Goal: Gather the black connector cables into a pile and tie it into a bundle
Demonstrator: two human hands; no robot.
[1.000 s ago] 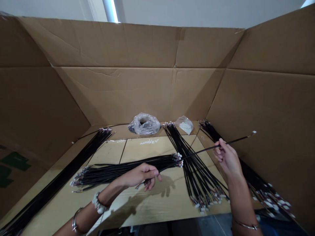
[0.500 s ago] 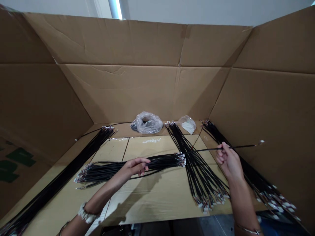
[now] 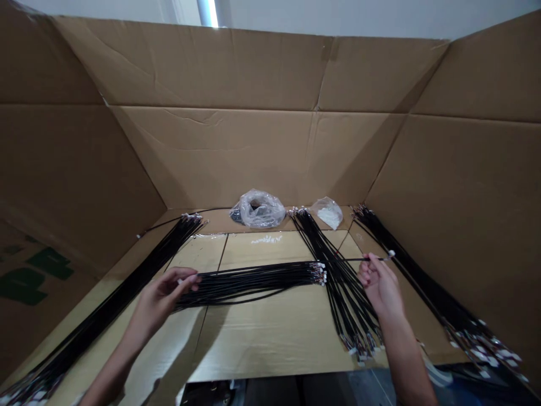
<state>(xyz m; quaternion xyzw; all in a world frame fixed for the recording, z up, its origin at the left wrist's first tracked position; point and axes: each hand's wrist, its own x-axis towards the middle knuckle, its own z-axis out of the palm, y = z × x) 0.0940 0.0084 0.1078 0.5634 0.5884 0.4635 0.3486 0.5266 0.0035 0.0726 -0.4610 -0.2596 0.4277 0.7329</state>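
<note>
Head view: left hand [image 3: 159,294] and right hand [image 3: 381,282], grips pinched, hold slim straight black cable [image 3: 351,260] along many-stranded bundle [image 3: 262,285].

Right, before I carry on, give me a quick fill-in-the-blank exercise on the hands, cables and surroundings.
1. The right hand pinches a cable whose sleeve is coloured ____.
2. The left hand is at the ____ end of the crosswise bundle.
3. The print on the left cardboard wall is coloured ____.
4. The clear bags by the back wall number ____.

Missing words: black; left; green; two.
</note>
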